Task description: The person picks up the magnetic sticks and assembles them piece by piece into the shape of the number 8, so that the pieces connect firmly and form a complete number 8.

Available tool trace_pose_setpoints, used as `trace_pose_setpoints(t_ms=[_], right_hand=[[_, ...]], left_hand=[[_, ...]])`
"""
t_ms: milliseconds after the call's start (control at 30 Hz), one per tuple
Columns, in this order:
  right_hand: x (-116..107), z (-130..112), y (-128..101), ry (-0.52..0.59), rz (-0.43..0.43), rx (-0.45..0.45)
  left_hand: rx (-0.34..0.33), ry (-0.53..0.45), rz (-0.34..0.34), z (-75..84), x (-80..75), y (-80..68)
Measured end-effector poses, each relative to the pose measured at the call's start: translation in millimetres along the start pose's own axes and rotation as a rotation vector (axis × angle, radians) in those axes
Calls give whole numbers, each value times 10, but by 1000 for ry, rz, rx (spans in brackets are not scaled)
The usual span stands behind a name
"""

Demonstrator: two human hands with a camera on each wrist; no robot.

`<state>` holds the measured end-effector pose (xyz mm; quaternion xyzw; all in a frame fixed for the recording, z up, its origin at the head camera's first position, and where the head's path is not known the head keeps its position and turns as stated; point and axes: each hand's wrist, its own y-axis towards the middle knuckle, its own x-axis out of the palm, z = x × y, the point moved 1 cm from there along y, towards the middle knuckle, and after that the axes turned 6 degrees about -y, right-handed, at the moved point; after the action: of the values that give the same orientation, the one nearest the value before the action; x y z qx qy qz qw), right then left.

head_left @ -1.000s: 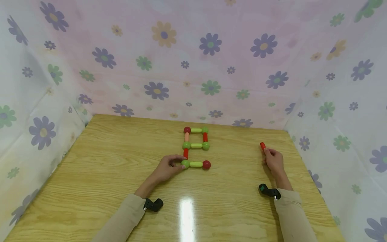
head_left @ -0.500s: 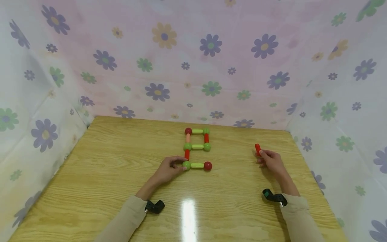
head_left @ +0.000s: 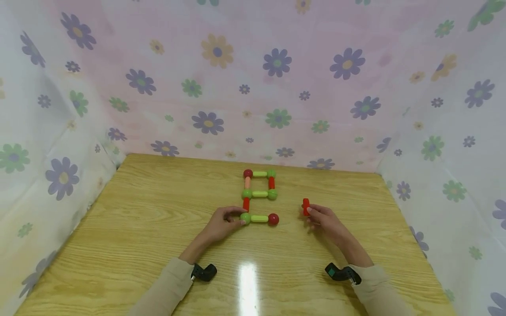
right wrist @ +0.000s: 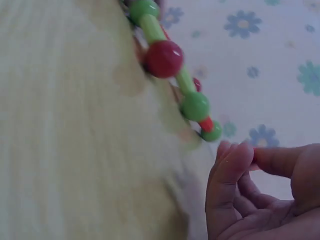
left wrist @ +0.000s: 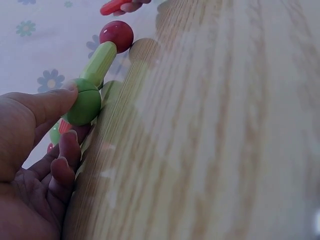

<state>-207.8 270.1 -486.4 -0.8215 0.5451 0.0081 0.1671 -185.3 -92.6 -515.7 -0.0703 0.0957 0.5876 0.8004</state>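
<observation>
Ball-and-rod toy pieces lie joined on the table in a P-like shape with an added bottom arm. My left hand pinches the green ball at its lower left corner, thumb on top in the left wrist view. From that ball a yellow-green rod leads right to a red ball, and a red rod leads up to the upper square. To the right, my right hand holds a loose red rod between thumb and fingers, apart from the red ball. Its fingers mostly hide that rod in the right wrist view.
The wooden table ends at a flowered cloth backdrop, with cloth walls on both sides. The upper square has a red ball, green balls and a pink rod. Glare lies on the near table.
My right hand has come left with the red rod, closer to the joined pieces, and the rod now stands more upright in view. My left hand keeps its pinch on the green ball.
</observation>
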Motion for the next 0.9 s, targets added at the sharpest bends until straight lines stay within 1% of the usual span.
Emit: trace_pose_setpoints(t_ms=[67, 133, 200, 300, 367, 400, 567, 600, 633, 800, 900], right_hand=[[115, 19, 21, -45, -14, -10], [211, 30, 39, -91, -9, -21], [284, 31, 56, -139, 17, -29], [359, 13, 83, -173, 58, -33], [398, -17, 102, -178, 78, -30], [418, -35, 112, -169, 85, -23], [505, -78, 180, -147, 113, -5], [520, -78, 194, -143, 117, -4], [536, -74, 214, -141, 119, -6], [608, -70, 269, -113, 121, -13], [643, -78, 285, -107, 127, -18]], left_hand=[[5, -3, 1, 1, 1, -5], [12, -6, 2, 2, 1, -9], [17, -8, 4, 6, 4, -12], [20, -15, 12, 10, 11, -20], [20, -13, 15, 31, 19, -27], [24, -15, 17, 81, 20, -45], [29, 3, 4, 65, 8, -42], [28, 2, 3, 49, 4, -40], [24, 6, 1, -2, -1, -22], [11, 5, 0, 3, -6, -15], [16, 2, 1, 12, -7, -21]])
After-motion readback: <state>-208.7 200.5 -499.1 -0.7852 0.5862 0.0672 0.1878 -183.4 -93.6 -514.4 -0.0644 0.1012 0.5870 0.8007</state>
